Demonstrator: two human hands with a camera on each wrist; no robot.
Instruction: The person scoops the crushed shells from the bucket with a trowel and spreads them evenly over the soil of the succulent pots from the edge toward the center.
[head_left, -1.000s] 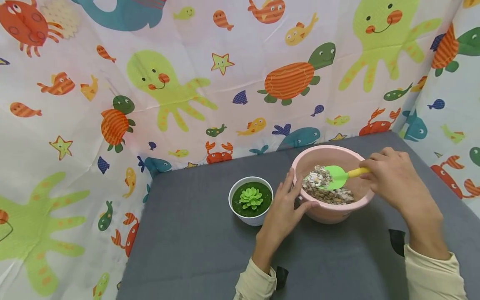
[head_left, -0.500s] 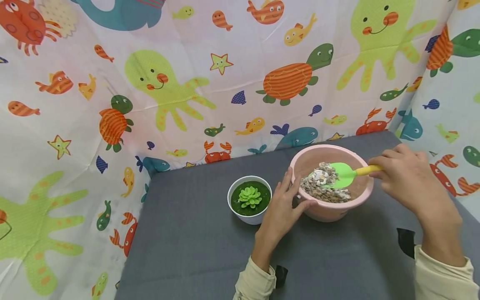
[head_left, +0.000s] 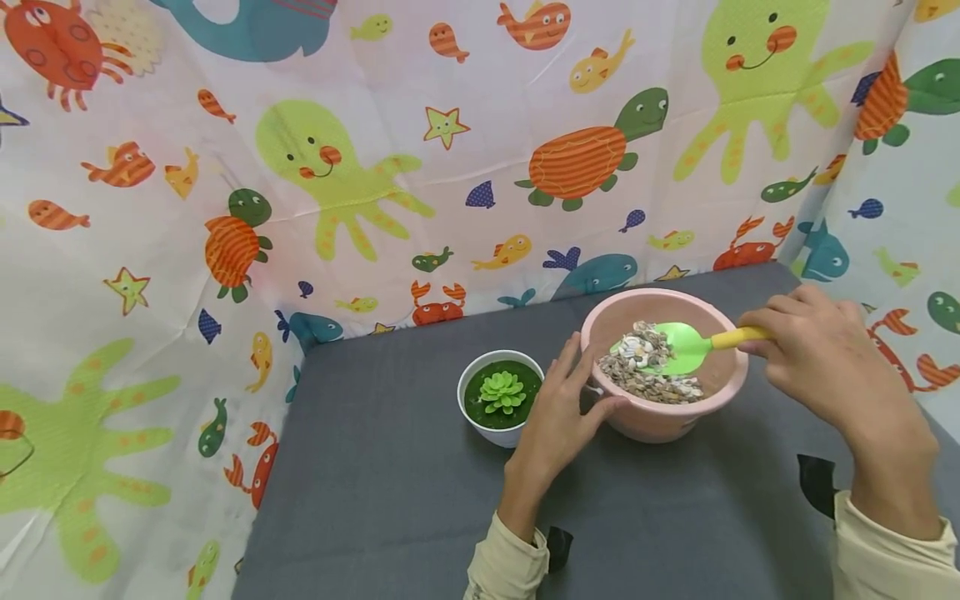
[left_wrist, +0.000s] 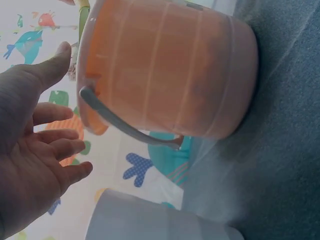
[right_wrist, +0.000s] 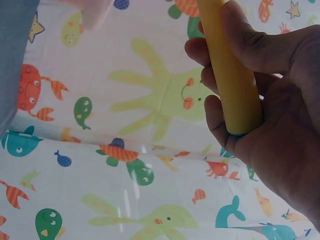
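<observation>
My right hand [head_left: 825,358] grips the yellow handle [right_wrist: 232,75] of a toy shovel. In the head view its green blade [head_left: 688,348] lies inside a pink bucket [head_left: 723,400], carrying pale shells or pebbles [head_left: 637,348]. More of these mixed bits [head_left: 660,387] cover the bucket's floor. At the bucket's left rim is my left hand [head_left: 551,417], fingers loosely spread. In the left wrist view this hand [left_wrist: 35,140] shows a small gap to the bucket [left_wrist: 170,65], whose grey bail handle [left_wrist: 130,131] hangs down its side. Light contact at the rim cannot be told.
Left of my left hand stands a white pot [head_left: 498,435] with a green succulent [head_left: 502,392]; it is close to my wrist. A dark grey cloth [head_left: 375,467] covers the table. Sea-animal curtains [head_left: 480,75] rise behind and at both sides.
The shovel and my right hand have moved slightly right, mostly in the first half second. My left hand has shifted a little to the left. The bucket has hardly moved.
</observation>
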